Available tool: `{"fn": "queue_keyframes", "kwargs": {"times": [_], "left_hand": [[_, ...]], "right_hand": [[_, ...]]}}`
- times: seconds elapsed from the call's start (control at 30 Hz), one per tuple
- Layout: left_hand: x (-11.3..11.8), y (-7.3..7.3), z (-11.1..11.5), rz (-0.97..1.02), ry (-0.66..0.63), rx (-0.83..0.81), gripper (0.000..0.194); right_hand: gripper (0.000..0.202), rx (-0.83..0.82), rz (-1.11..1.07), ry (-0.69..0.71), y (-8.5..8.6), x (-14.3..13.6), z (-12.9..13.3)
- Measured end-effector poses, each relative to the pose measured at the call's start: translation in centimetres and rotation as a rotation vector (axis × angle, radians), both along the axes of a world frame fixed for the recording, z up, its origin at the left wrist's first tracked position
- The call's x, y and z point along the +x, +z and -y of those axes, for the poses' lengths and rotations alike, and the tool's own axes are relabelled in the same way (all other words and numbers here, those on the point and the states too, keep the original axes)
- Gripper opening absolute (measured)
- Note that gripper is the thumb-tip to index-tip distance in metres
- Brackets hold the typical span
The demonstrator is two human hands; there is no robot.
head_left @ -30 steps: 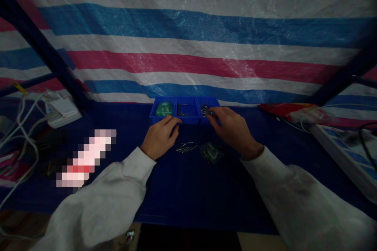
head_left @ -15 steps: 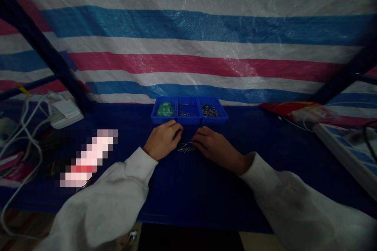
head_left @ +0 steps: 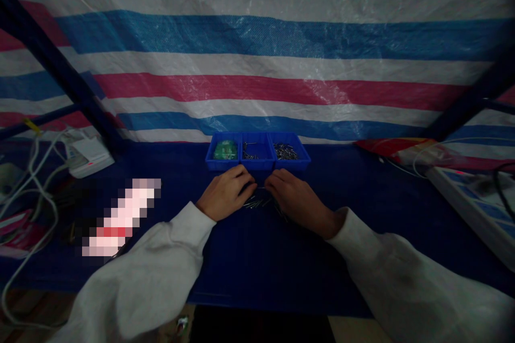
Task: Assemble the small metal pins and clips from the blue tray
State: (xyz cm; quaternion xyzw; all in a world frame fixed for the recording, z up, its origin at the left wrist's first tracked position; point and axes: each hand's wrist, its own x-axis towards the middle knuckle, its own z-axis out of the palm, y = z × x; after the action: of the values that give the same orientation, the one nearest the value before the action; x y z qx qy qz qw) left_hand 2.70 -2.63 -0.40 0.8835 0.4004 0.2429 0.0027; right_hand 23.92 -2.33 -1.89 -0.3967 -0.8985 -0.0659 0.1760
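Observation:
A thin metal pin (head_left: 260, 188) spans the small gap between my hands, too small to name more exactly. The fingers of my right hand (head_left: 296, 199) are pinched at its right end. At its left end, thumb and forefinger of my left hand (head_left: 228, 193) are closed together. Just below the fingertips lies a loose heap of similar thin metal pins (head_left: 256, 202), partly hidden by both hands. Behind the hands stand three joined blue bins: the left bin (head_left: 222, 164) holds something green, the middle bin (head_left: 257, 164) a few pins, the right bin (head_left: 293, 164) many small metal pieces.
White cables (head_left: 52, 198) and a white power adapter (head_left: 90, 155) lie at the left on the blue table (head_left: 249, 262). A pixelated phone-like object (head_left: 123, 220) lies near my left sleeve. On the right are a red bag (head_left: 394, 149) and a white-blue box (head_left: 470, 203). Striped sheeting (head_left: 257, 37) hangs behind.
My right hand has lifted slightly off the heap, and a thin pin now shows between the hands. My left fingertips have shifted right towards it.

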Motion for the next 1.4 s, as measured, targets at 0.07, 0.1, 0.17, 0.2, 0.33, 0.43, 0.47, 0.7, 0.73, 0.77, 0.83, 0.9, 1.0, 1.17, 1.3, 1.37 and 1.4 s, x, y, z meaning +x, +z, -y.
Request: {"fn": "queue_keyframes", "kwargs": {"times": [0.07, 0.1, 0.17, 0.2, 0.33, 0.43, 0.47, 0.7, 0.73, 0.77, 0.83, 0.9, 1.0, 1.17, 1.3, 1.37, 1.4], "left_hand": [[0.0, 0.0, 0.0, -0.009, -0.031, -0.009, 0.021], [0.0, 0.0, 0.0, -0.016, -0.048, -0.017, 0.022], [0.0, 0.0, -0.1, -0.028, -0.071, -0.031, 0.022], [0.0, 0.0, -0.1, -0.031, -0.075, -0.034, 0.023], [0.0, 0.2, -0.1, -0.009, -0.066, -0.016, 0.023], [0.0, 0.3, 0.1, 0.012, -0.058, -0.002, 0.022], [0.0, 0.3, 0.1, 0.021, -0.056, 0.005, 0.022], [0.1, 0.2, 0.2, 0.113, -0.033, 0.009, 0.016], [0.0, 0.1, 0.2, 0.129, -0.028, 0.006, 0.017], [0.0, 0.1, 0.2, 0.147, -0.028, 0.007, 0.018], [0.0, 0.0, 0.1, 0.166, -0.050, 0.016, 0.020], [-0.1, 0.1, 0.1, 0.160, -0.081, 0.023, 0.018], [-0.1, 0.1, 0.1, 0.143, -0.100, 0.023, 0.014], [-0.3, 0.0, 0.1, 0.116, -0.083, 0.022, 0.012], [-0.3, 0.0, 0.0, 0.109, -0.094, 0.035, 0.013], [-0.3, 0.1, 0.1, 0.115, -0.096, 0.047, 0.014], [-0.2, 0.1, 0.1, 0.116, -0.094, 0.048, 0.014]], "right_hand": [[0.011, -0.013, -0.054, -0.019, 0.1, 0.0, 0.0], [0.012, -0.026, -0.082, -0.022, 0.2, 0.0, 0.1], [0.013, -0.056, -0.132, -0.016, 0.4, -0.1, 0.2], [0.014, -0.069, -0.155, -0.011, 0.5, -0.1, 0.3], [0.014, -0.111, -0.229, -0.009, 0.8, -0.2, 0.4], [0.013, -0.131, -0.236, -0.009, 0.9, -0.2, 0.5], [0.013, -0.132, -0.230, -0.006, 0.9, -0.2, 0.5], [0.014, -0.210, -0.292, 0.006, 1.2, -0.5, 0.8], [0.014, -0.239, -0.323, 0.012, 1.3, -0.6, 0.9], [0.013, -0.268, -0.355, 0.016, 1.4, -0.6, 1.0], [0.012, -0.308, -0.410, 0.017, 1.5, -0.7, 1.1], [0.012, -0.334, -0.447, 0.019, 1.6, -0.8, 1.1], [0.013, -0.367, -0.476, 0.030, 1.8, -0.8, 1.2], [0.013, -0.380, -0.503, 0.052, 1.8, -0.9, 1.5], [0.013, -0.379, -0.521, 0.064, 1.8, -1.0, 1.6], [0.015, -0.380, -0.524, 0.065, 1.9, -1.0, 1.7], [0.017, -0.377, -0.526, 0.062, 2.0, -1.0, 1.8]]}}
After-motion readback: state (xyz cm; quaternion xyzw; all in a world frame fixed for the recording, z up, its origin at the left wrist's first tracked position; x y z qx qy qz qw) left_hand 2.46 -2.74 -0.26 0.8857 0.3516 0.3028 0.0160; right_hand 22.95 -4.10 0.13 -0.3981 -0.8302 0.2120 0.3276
